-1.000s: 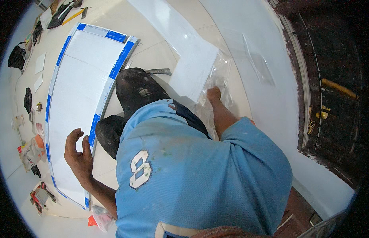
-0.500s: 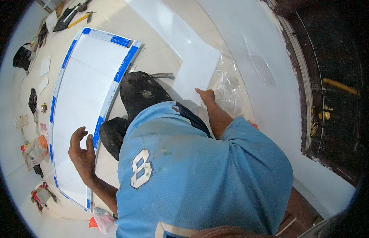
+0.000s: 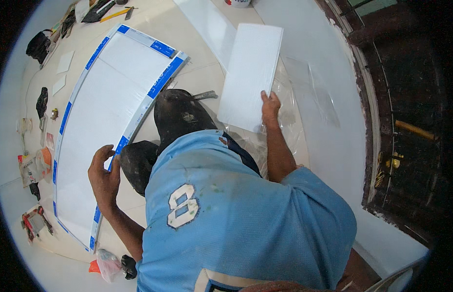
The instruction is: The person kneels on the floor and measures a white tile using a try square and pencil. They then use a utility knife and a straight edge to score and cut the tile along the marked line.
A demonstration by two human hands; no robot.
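My right hand (image 3: 269,106) grips the near right edge of a white rectangular panel (image 3: 247,65), thumb over its face, the panel partly raised above crumpled clear plastic (image 3: 291,130). My left hand (image 3: 104,176) is open, fingers loosely curved and apart, over the edge of a long white framed panel (image 3: 109,92) with blue tape on its border, at my left; whether it touches that panel I cannot tell. A dark metal piece (image 3: 205,95) lies beside my knee. A long white sheet (image 3: 202,24) stretches behind the rectangular panel, partly hidden by it.
Tools (image 3: 114,15), a black bag (image 3: 39,46), small white squares (image 3: 65,62), a tape measure (image 3: 54,113) and plastic bags (image 3: 108,265) lie around the framed panel. A white wall and a dark wooden door (image 3: 406,82) are at my right. A bucket (image 3: 237,2) stands at the top edge.
My right hand has moved from the plastic onto the white panel and carried it forward and up, to the right. My left hand has shifted slightly forward.
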